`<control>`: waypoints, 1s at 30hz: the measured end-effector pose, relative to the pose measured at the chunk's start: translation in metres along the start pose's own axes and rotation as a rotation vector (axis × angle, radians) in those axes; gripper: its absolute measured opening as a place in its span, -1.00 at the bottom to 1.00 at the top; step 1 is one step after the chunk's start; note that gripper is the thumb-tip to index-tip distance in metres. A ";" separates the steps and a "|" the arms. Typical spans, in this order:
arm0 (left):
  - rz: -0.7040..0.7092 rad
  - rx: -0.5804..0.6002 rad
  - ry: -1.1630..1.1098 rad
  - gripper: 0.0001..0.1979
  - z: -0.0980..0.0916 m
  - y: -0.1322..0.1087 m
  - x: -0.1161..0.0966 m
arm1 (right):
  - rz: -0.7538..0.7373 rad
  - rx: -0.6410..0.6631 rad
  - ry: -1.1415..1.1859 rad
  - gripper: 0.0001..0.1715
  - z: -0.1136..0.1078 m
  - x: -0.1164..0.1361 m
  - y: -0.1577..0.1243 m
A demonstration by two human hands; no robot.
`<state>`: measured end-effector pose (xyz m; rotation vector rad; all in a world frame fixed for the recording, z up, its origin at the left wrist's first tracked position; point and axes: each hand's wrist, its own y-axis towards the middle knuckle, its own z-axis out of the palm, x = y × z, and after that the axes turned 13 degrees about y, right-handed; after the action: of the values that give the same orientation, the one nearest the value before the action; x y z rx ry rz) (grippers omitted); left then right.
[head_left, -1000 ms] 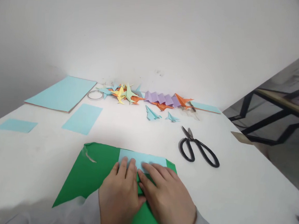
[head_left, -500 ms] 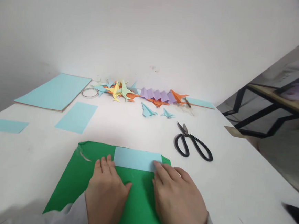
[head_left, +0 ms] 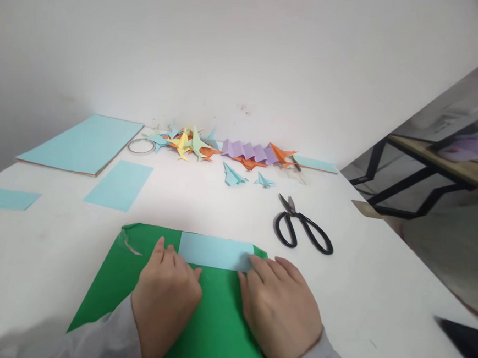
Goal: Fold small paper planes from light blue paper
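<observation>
A light blue strip of paper lies flat along the far edge of a green board. My left hand rests on the board by the strip's left edge, fingers stretched forward and thumb out to the side. At the strip's lower right corner, the fingertips of my right hand press down, with its fingers extended and the thumb near the bottom edge. Neither hand grips anything that I can see. Beyond my right hand lie black-handled scissors, blades partly apart.
A blue paper stack and two smaller blue sheets, one nearer and one far left, lie on the white table. Folded paper cranes, a purple pleated paper and a metal ring sit along the wall.
My left hand's fingers have bent a little and its thumb has drawn in. My right hand stays at the strip's corner. The whole view has shifted slightly.
</observation>
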<state>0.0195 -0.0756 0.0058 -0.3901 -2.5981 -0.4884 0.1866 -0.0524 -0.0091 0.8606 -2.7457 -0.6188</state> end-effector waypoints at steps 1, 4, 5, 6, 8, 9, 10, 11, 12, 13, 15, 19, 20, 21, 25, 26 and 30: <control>0.000 -0.012 -0.037 -0.70 0.002 0.002 0.003 | -0.007 -0.023 0.034 -0.74 0.003 -0.001 0.001; 0.043 -0.168 -0.111 -0.76 0.011 0.008 0.008 | -0.109 -0.049 0.145 -0.74 0.011 -0.004 0.004; 0.082 -0.220 -0.129 -0.80 0.015 0.010 0.009 | -0.119 -0.064 0.154 -0.73 0.013 -0.004 0.005; 0.156 -0.258 -0.158 -0.81 0.020 0.011 0.009 | -0.128 -0.072 0.166 -0.74 0.015 -0.004 0.005; 0.245 -0.275 -0.203 -0.81 0.026 0.012 0.007 | -0.125 -0.084 0.188 -0.75 0.017 -0.004 0.006; 0.270 -0.281 -0.205 -0.81 0.029 0.013 0.006 | -0.129 -0.088 0.206 -0.75 0.018 -0.004 0.006; 0.290 -0.298 -0.199 -0.80 0.030 0.013 0.005 | -0.137 -0.094 0.227 -0.75 0.018 -0.004 0.007; 0.298 -0.319 -0.189 -0.79 0.031 0.013 0.004 | -0.153 -0.102 0.249 -0.76 0.019 -0.005 0.007; 0.304 -0.337 -0.180 -0.78 0.031 0.013 0.003 | -0.179 -0.113 0.273 -0.76 0.020 -0.005 0.008; 0.306 -0.350 -0.177 -0.77 0.031 0.013 0.002 | -0.206 -0.127 0.295 -0.76 0.021 -0.005 0.009; 0.307 -0.376 -0.180 -0.77 0.031 0.014 0.002 | -0.256 -0.154 0.336 -0.74 0.022 -0.005 0.011; 0.296 -0.460 -0.208 -0.77 0.033 0.017 0.004 | -0.317 -0.185 0.352 -0.77 0.024 -0.002 0.020; 0.287 -0.481 -0.215 -0.77 0.034 0.019 0.006 | -0.342 -0.190 0.335 -0.78 0.024 -0.001 0.024; 0.280 -0.502 -0.222 -0.78 0.036 0.020 0.008 | -0.369 -0.196 0.313 -0.78 0.024 0.001 0.027; 0.252 -0.553 -0.243 -0.78 0.040 0.026 0.021 | -0.424 -0.240 0.230 -0.76 0.025 0.008 0.041; 0.250 -0.558 -0.243 -0.78 0.040 0.027 0.024 | -0.419 -0.249 0.221 -0.76 0.025 0.009 0.043; 0.249 -0.547 -0.230 -0.78 0.039 0.030 0.033 | -0.409 -0.263 0.216 -0.80 0.025 0.005 0.044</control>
<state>-0.0133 -0.0272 -0.0022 -0.9859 -2.5408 -1.1205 0.1526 -0.0142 -0.0115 1.3421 -2.2459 -0.8754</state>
